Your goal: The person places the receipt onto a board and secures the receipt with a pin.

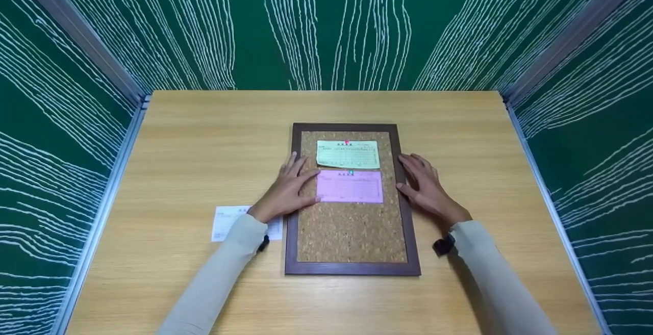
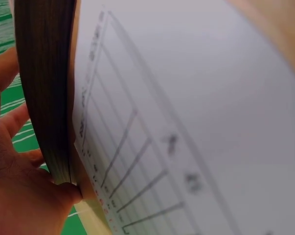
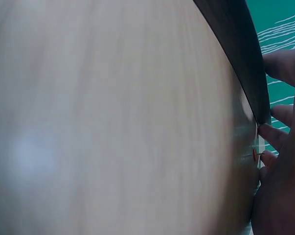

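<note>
A dark-framed cork board (image 1: 352,235) lies flat on the wooden table. Pinned to it are a green printed slip (image 1: 348,154), with a red pin (image 1: 347,142), and below that a purple slip (image 1: 349,188), with a green pin (image 1: 351,172). My left hand (image 1: 285,195) rests spread over the board's left edge, two fingertips at the purple slip's left side. On the opposite side my right hand (image 1: 426,184) touches the right frame edge, fingers loosely bent. Both wrist views show fingertips against the dark frame (image 2: 44,88). Partly hidden under my left wrist is a white printed slip (image 1: 227,223).
The wooden table (image 1: 204,141) extends around the board. Green panels with white wavy lines (image 1: 275,29) stand at the back and both sides, with metal rails (image 1: 556,217) along the table's sides. A dark wrist device (image 1: 444,245) sits at my right cuff.
</note>
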`<act>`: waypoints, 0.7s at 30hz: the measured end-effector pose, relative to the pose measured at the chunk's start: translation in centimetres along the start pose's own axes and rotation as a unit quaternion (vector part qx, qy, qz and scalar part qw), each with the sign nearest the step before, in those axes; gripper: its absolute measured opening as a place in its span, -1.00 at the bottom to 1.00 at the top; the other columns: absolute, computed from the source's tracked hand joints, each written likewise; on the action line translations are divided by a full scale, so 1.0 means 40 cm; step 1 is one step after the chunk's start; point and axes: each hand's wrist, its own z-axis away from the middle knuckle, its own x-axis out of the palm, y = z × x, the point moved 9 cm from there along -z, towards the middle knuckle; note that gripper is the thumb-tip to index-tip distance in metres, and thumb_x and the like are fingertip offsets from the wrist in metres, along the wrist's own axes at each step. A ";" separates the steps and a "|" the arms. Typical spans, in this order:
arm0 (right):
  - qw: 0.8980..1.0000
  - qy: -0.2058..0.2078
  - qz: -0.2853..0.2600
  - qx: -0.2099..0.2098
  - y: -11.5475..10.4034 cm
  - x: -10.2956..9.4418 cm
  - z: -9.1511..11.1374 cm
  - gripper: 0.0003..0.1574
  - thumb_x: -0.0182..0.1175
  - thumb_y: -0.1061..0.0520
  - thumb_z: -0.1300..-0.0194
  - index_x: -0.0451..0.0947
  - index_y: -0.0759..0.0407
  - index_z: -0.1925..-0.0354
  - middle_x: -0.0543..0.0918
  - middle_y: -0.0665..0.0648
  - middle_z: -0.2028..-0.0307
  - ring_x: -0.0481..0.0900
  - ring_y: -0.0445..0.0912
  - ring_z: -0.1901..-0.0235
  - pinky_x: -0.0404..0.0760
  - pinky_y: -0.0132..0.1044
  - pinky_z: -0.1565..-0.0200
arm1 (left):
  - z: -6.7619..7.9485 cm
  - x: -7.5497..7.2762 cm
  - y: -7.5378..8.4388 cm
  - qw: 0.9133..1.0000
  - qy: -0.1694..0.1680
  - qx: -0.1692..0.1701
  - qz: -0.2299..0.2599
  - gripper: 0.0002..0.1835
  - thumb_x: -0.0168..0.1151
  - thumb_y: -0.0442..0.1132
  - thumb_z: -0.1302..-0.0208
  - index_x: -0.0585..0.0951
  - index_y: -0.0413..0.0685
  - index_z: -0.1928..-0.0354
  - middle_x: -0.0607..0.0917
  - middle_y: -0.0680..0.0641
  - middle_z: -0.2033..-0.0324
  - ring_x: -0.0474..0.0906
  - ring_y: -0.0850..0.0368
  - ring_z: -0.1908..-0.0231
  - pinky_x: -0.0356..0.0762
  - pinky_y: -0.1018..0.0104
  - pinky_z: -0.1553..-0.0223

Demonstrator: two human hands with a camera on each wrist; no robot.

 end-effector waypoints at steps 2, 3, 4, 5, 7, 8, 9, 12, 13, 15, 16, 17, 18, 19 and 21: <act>1.000 0.002 -0.003 0.001 0.000 -0.001 0.001 -0.01 0.28 -0.07 -0.57 0.15 0.17 -0.74 0.10 0.39 -0.71 -0.12 0.34 -0.71 -0.11 0.43 -0.58 | 0.000 0.000 0.000 1.000 -0.001 -0.001 0.000 -0.16 0.40 0.23 -0.46 0.44 0.11 -0.66 -0.03 -0.21 -0.77 -0.47 -0.22 -0.75 -0.34 -0.24 -0.70; 1.000 0.002 -0.004 0.002 0.000 -0.001 0.002 -0.01 0.28 -0.07 -0.57 0.15 0.17 -0.74 0.10 0.39 -0.70 -0.12 0.34 -0.70 -0.11 0.44 -0.58 | 0.001 0.000 0.000 1.000 -0.002 -0.002 0.000 -0.16 0.40 0.23 -0.46 0.43 0.11 -0.66 -0.03 -0.21 -0.77 -0.47 -0.21 -0.75 -0.34 -0.23 -0.70; 1.000 0.002 -0.004 0.003 0.001 -0.002 0.002 -0.02 0.27 -0.08 -0.58 0.15 0.16 -0.74 0.10 0.39 -0.71 -0.11 0.34 -0.70 -0.10 0.44 -0.58 | 0.001 0.000 0.001 1.000 -0.003 -0.003 -0.001 -0.16 0.40 0.23 -0.46 0.43 0.11 -0.66 -0.04 -0.21 -0.77 -0.47 -0.21 -0.75 -0.35 -0.23 -0.70; 1.000 0.002 -0.004 0.003 0.002 -0.002 0.003 -0.02 0.27 -0.08 -0.58 0.15 0.16 -0.74 0.09 0.39 -0.71 -0.11 0.34 -0.70 -0.10 0.44 -0.57 | 0.001 0.001 0.001 1.000 -0.004 -0.003 -0.003 -0.16 0.39 0.23 -0.46 0.43 0.11 -0.66 -0.04 -0.21 -0.78 -0.47 -0.21 -0.75 -0.34 -0.23 -0.70; 1.000 0.003 -0.004 0.000 0.001 -0.002 0.003 -0.03 0.27 -0.06 -0.58 0.16 0.18 -0.74 0.11 0.39 -0.70 -0.10 0.34 -0.70 -0.09 0.44 -0.57 | 0.002 0.000 0.002 1.000 -0.005 -0.005 -0.005 -0.17 0.39 0.22 -0.47 0.43 0.09 -0.66 -0.03 -0.21 -0.77 -0.46 -0.21 -0.75 -0.34 -0.24 -0.70; 1.000 0.004 -0.005 -0.001 0.000 -0.002 0.003 -0.04 0.26 -0.06 -0.58 0.16 0.19 -0.73 0.12 0.38 -0.70 -0.10 0.34 -0.70 -0.09 0.43 -0.57 | 0.003 -0.001 0.002 1.000 -0.005 -0.005 -0.005 -0.18 0.39 0.21 -0.47 0.43 0.09 -0.66 -0.03 -0.22 -0.77 -0.45 -0.22 -0.75 -0.34 -0.26 -0.70; 1.000 0.005 -0.006 -0.002 -0.001 -0.002 0.002 -0.04 0.26 -0.05 -0.59 0.17 0.19 -0.73 0.14 0.37 -0.70 -0.10 0.33 -0.70 -0.10 0.43 -0.57 | 0.003 -0.002 0.004 1.000 -0.004 -0.006 -0.005 -0.18 0.40 0.19 -0.48 0.44 0.08 -0.65 -0.02 -0.22 -0.77 -0.44 -0.22 -0.75 -0.34 -0.28 -0.70; 1.000 0.009 -0.008 -0.007 -0.004 -0.003 0.002 -0.06 0.26 -0.01 -0.58 0.18 0.22 -0.72 0.19 0.35 -0.69 -0.10 0.33 -0.70 -0.11 0.42 -0.57 | 0.006 -0.011 0.009 1.000 -0.001 -0.006 -0.003 -0.21 0.41 0.15 -0.48 0.45 0.06 -0.64 0.02 -0.23 -0.76 -0.39 -0.25 -0.76 -0.32 -0.34 -0.68; 1.000 0.010 -0.009 -0.007 -0.005 -0.002 0.001 -0.06 0.26 0.00 -0.58 0.18 0.22 -0.72 0.21 0.34 -0.69 -0.10 0.32 -0.70 -0.13 0.42 -0.57 | 0.008 -0.015 0.010 1.000 0.002 -0.006 -0.001 -0.21 0.42 0.13 -0.49 0.46 0.05 -0.64 0.03 -0.24 -0.76 -0.37 -0.27 -0.76 -0.31 -0.37 -0.68; 1.000 0.012 -0.007 -0.007 -0.004 -0.003 0.001 -0.06 0.26 0.00 -0.58 0.18 0.22 -0.72 0.21 0.33 -0.69 -0.10 0.31 -0.71 -0.13 0.41 -0.58 | 0.013 -0.025 0.011 1.000 0.009 -0.007 0.001 -0.23 0.44 0.12 -0.48 0.47 0.04 -0.62 0.07 -0.24 -0.75 -0.31 -0.31 -0.75 -0.28 -0.41 -0.67; 1.000 0.013 -0.007 -0.007 -0.004 -0.003 0.000 -0.06 0.27 0.00 -0.58 0.18 0.22 -0.72 0.21 0.33 -0.69 -0.10 0.31 -0.71 -0.13 0.41 -0.58 | 0.015 -0.030 0.012 1.000 0.013 -0.006 0.002 -0.23 0.45 0.11 -0.48 0.49 0.03 -0.61 0.10 -0.24 -0.74 -0.28 -0.34 -0.74 -0.26 -0.42 -0.66; 1.000 0.013 -0.007 -0.005 -0.005 -0.003 0.000 -0.06 0.27 -0.01 -0.59 0.18 0.22 -0.72 0.21 0.32 -0.69 -0.10 0.31 -0.71 -0.13 0.41 -0.58 | 0.017 -0.035 0.012 1.000 0.018 -0.006 0.001 -0.24 0.45 0.10 -0.48 0.49 0.02 -0.60 0.12 -0.25 -0.74 -0.24 -0.37 -0.74 -0.24 -0.44 -0.65; 1.000 0.013 -0.007 -0.005 -0.005 -0.004 0.000 -0.06 0.27 -0.01 -0.58 0.18 0.22 -0.72 0.21 0.32 -0.69 -0.10 0.31 -0.71 -0.14 0.40 -0.59 | 0.020 -0.041 0.012 1.000 0.022 -0.007 0.002 -0.25 0.46 0.09 -0.47 0.50 0.02 -0.60 0.13 -0.25 -0.73 -0.21 -0.39 -0.73 -0.22 -0.45 -0.65; 1.000 0.013 -0.006 -0.004 -0.005 -0.004 -0.001 -0.06 0.27 -0.01 -0.58 0.18 0.22 -0.72 0.20 0.33 -0.69 -0.10 0.31 -0.71 -0.14 0.40 -0.59 | 0.022 -0.045 0.010 1.000 0.026 -0.008 0.002 -0.25 0.46 0.09 -0.48 0.50 0.01 -0.59 0.15 -0.25 -0.73 -0.18 -0.39 -0.73 -0.19 -0.45 -0.65; 1.000 0.012 -0.005 -0.003 -0.005 -0.005 -0.002 -0.05 0.28 -0.01 -0.58 0.18 0.21 -0.72 0.20 0.33 -0.69 -0.10 0.31 -0.71 -0.15 0.40 -0.60 | 0.027 -0.054 0.009 0.999 0.032 -0.010 0.000 -0.26 0.46 0.08 -0.48 0.50 -0.01 -0.58 0.18 -0.25 -0.72 -0.09 -0.38 -0.72 -0.15 -0.44 -0.65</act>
